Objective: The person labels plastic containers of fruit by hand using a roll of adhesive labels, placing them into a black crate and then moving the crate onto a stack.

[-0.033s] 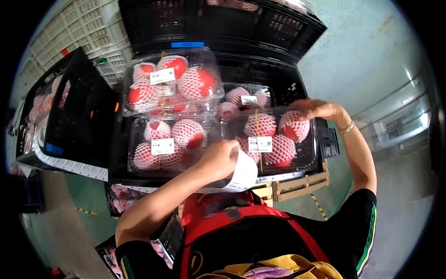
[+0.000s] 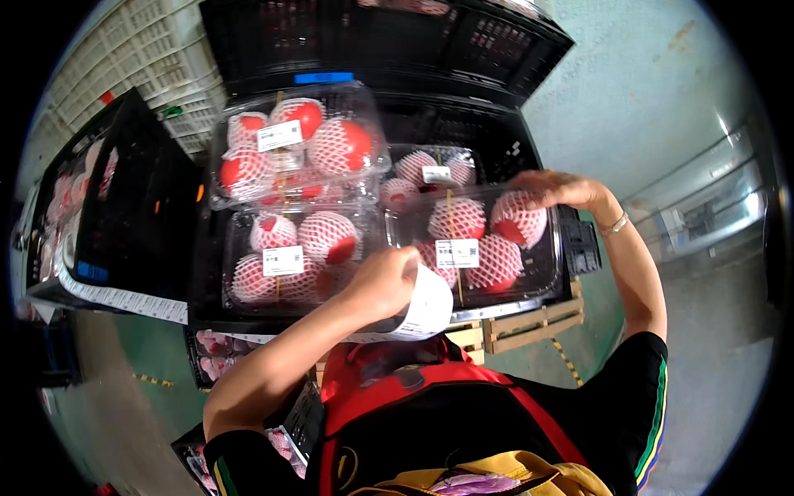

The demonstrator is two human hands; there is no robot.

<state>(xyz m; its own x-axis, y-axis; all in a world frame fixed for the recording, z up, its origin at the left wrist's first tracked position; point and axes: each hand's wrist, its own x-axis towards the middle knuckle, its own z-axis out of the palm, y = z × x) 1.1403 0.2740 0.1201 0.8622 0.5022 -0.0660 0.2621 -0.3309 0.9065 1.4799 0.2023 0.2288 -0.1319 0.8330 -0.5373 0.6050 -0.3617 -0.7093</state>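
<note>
My left hand point(image 2: 385, 285) is closed on a curled strip of white labels point(image 2: 428, 307), in front of a clear plastic fruit box point(image 2: 542, 277). This box holds red fruits in white foam nets and has a white label point(image 2: 457, 254) on its lid. At its far right corner my right hand point(image 2: 564, 190) grips the edge, its fingertips partly hidden. A second fruit box point(image 2: 240, 289) lies to the left, partly behind my left forearm. Behind it sits another labelled fruit box point(image 2: 364, 103), higher up. A smaller-looking one point(image 2: 470, 155) lies deeper at the back right.
The boxes sit in a black crate point(image 2: 504, 124) with its lid raised at the back. Another black crate point(image 2: 136, 198) of fruit stands left, a label strip point(image 2: 132, 299) trailing along its front. White crates point(image 2: 157, 50) are stacked behind; a wooden pallet point(image 2: 538, 326) lies below.
The crate and boxes appear slightly further left in the view. Both hands keep their holds, the left on the label strip and the right on the fruit box.
</note>
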